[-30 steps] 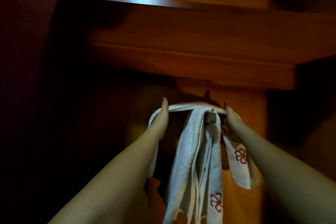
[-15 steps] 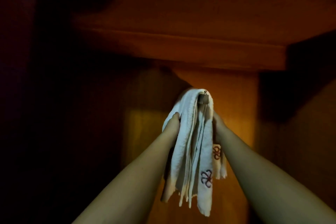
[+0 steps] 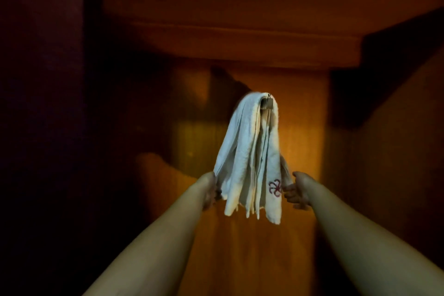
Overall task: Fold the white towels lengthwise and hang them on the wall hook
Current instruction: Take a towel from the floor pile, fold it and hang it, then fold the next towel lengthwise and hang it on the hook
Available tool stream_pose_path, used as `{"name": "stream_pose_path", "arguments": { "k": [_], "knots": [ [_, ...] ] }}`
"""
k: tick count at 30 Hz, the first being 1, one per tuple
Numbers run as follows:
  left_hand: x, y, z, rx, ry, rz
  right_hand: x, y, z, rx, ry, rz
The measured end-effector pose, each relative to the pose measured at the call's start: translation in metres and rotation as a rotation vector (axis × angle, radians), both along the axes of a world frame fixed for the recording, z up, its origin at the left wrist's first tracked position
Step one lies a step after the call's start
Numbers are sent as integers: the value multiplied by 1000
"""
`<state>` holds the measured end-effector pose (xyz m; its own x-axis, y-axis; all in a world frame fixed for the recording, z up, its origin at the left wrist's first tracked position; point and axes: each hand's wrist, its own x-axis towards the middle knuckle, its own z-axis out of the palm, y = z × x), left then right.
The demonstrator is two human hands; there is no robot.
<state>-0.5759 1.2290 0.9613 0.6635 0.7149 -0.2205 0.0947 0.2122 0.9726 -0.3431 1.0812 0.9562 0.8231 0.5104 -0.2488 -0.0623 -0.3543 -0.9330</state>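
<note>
At the centre of the frame, the left hand (image 3: 209,190) and right hand (image 3: 296,190) are pinching the white towels' (image 3: 249,151) lower edges, evidently straightening them beneath the wall hook (image 3: 269,102).

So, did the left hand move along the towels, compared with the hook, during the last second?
Yes. The left hand went down, from beside the hook at the top to the lower edge of the towels, far below the hook.
</note>
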Motion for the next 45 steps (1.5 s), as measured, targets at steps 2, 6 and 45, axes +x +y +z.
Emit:
{"name": "stream_pose_path", "arguments": {
  "k": [2, 6, 45],
  "knots": [
    [-20, -8, -11, 83, 67, -18, -22, -19, -6, -79, -27, -44],
    [-71, -44, -33, 169, 168, -57, -70, -61, -24, -227, -100, -29],
    [18, -685, -412, 1191, 599, -1487, -280, -778, -428, -878, -34, -145]
  ]
}}
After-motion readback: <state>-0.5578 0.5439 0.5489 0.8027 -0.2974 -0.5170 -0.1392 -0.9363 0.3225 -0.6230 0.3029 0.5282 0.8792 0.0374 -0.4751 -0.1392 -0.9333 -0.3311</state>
